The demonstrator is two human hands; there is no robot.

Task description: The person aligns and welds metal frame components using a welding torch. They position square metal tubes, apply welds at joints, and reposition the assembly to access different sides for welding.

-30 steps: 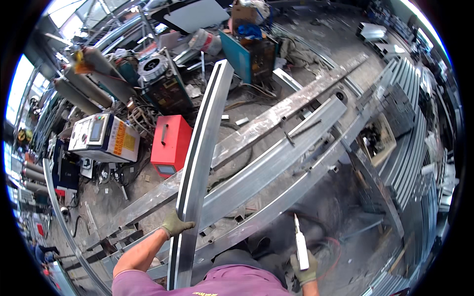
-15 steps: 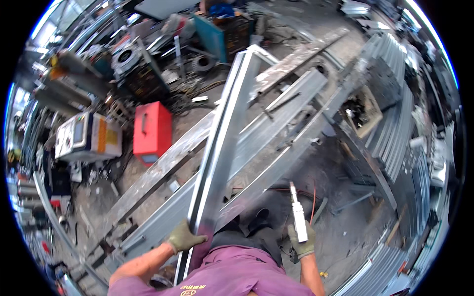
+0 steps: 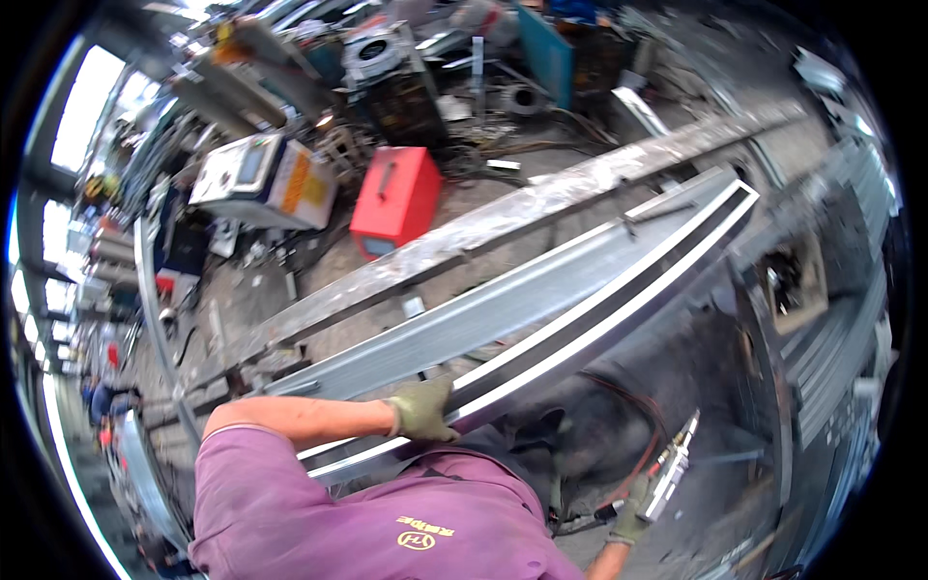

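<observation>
My left hand [image 3: 423,408], in an olive-green work glove, is closed on the edge of a long silver metal channel [image 3: 590,314]. The channel runs from beside my waist up to the far right, its dark groove facing up. At the lower right my gloved right hand [image 3: 630,512] is wrapped round a white and silver handheld welding gun [image 3: 667,480] with a pointed nozzle, held apart from the channel. An orange-red cable [image 3: 659,425] trails near the gun. Part of the right hand's fingers is hidden behind the gun's body.
Beyond the channel lie another metal profile [image 3: 464,324] and a stained long beam [image 3: 503,217]. A red box [image 3: 396,201] and a white machine [image 3: 266,181] stand at the far left. Stacked metal sheets [image 3: 851,358] and a bin of scraps [image 3: 793,280] are at the right.
The channel's far end has swung to the right and lower, with my left hand still on it. My right hand has moved right with the welding gun. The view has turned.
</observation>
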